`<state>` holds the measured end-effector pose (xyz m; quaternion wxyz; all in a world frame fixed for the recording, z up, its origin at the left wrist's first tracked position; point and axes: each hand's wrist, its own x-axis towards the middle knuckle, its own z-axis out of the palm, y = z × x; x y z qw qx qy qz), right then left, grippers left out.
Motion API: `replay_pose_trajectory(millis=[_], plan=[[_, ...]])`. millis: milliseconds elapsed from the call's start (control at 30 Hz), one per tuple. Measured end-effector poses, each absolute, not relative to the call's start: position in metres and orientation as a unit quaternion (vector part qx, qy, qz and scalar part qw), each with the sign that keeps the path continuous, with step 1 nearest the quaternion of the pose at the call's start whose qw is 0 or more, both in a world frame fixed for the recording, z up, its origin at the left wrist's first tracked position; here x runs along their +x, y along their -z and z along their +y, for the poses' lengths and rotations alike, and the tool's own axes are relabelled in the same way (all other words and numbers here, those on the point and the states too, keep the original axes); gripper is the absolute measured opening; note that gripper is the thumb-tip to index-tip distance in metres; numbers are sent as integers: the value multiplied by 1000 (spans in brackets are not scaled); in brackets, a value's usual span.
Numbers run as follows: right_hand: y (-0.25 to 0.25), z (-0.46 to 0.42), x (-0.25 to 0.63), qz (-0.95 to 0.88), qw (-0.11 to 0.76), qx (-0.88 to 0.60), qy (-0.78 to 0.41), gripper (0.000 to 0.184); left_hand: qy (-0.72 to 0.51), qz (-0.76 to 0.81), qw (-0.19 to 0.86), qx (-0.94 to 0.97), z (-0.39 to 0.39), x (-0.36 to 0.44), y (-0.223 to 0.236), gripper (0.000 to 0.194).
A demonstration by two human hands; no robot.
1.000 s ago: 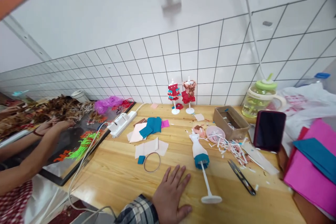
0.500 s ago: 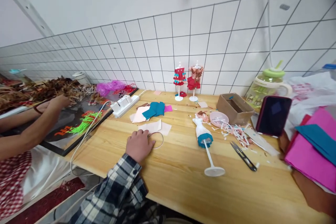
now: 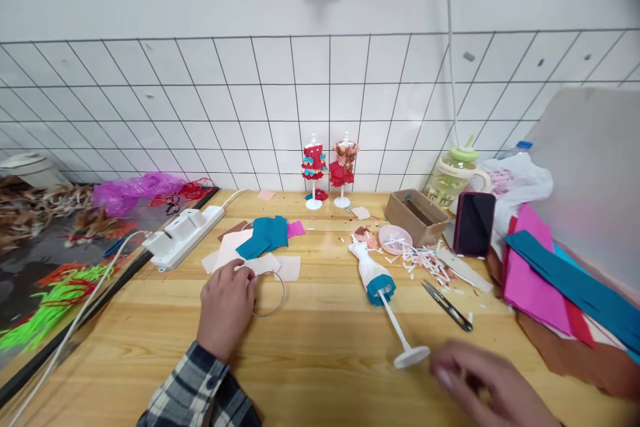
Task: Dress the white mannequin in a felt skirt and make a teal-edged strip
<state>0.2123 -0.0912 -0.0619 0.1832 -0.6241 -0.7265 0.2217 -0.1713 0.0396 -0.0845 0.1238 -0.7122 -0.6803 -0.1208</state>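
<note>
My left hand (image 3: 227, 307) rests on the wooden table with curled fingers, closed on the left side of a thin, pale wire-like loop (image 3: 285, 293). My right hand (image 3: 487, 383) is at the lower right, beside the round base of a small white dress-form stand (image 3: 370, 267); motion smears its fingers. That stand lies on its side, with a teal ruffle (image 3: 381, 288) around its lower edge. Just beyond my left hand are a teal crepe-paper piece (image 3: 265, 237) and pale paper pieces (image 3: 287, 268). Black thread snips (image 3: 447, 307) lie right of the stand.
Two dressed mini forms (image 3: 314, 163) stand by the tiled wall. A power strip (image 3: 185, 237) is at left. A cardboard box (image 3: 417, 217), pink dish (image 3: 395, 239), paper scraps (image 3: 430, 267), phone (image 3: 474, 223), jug (image 3: 453, 177) and coloured sheets (image 3: 535, 273) occupy the right.
My right hand has come into view at the lower right. My left hand and the loop have shifted slightly left. The view has turned right, and the other person's arms are out of sight.
</note>
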Motion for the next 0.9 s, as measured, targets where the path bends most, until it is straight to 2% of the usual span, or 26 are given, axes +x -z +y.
replay_pose_trajectory(millis=[33,100,167,267,333,400,500,600,700,800,900], plan=[[59,-69,209,-723,175,-637,-202,37,134,-685,138,-703,41,-173,84,27],[58,-28,197,-697,69,-703,-126,48,140,-697,145,-688,43,-174,85,27],[64,2,184,-702,-27,-699,-137,55,129,-704,141,-684,45,-175,88,26],[82,20,176,-729,-60,-654,-194,36,111,-708,143,-683,46,-176,95,25],[93,22,182,-729,-41,-646,-225,29,122,-713,164,-671,44,-171,97,27],[101,23,192,-727,-2,-639,-251,32,153,-710,192,-660,41,-159,95,31],[112,24,201,-720,104,-606,-323,37,173,-668,187,-699,44,-130,85,32],[123,21,197,-664,212,-550,-460,40,96,-642,122,-751,61,-104,64,28],[132,16,187,-576,266,-524,-569,50,-55,-704,26,-707,83,-96,43,32],[138,15,183,-548,286,-508,-600,56,-128,-728,-39,-672,93,-108,37,31],[141,18,183,-564,280,-513,-583,54,-139,-732,-57,-664,93,-126,49,24]])
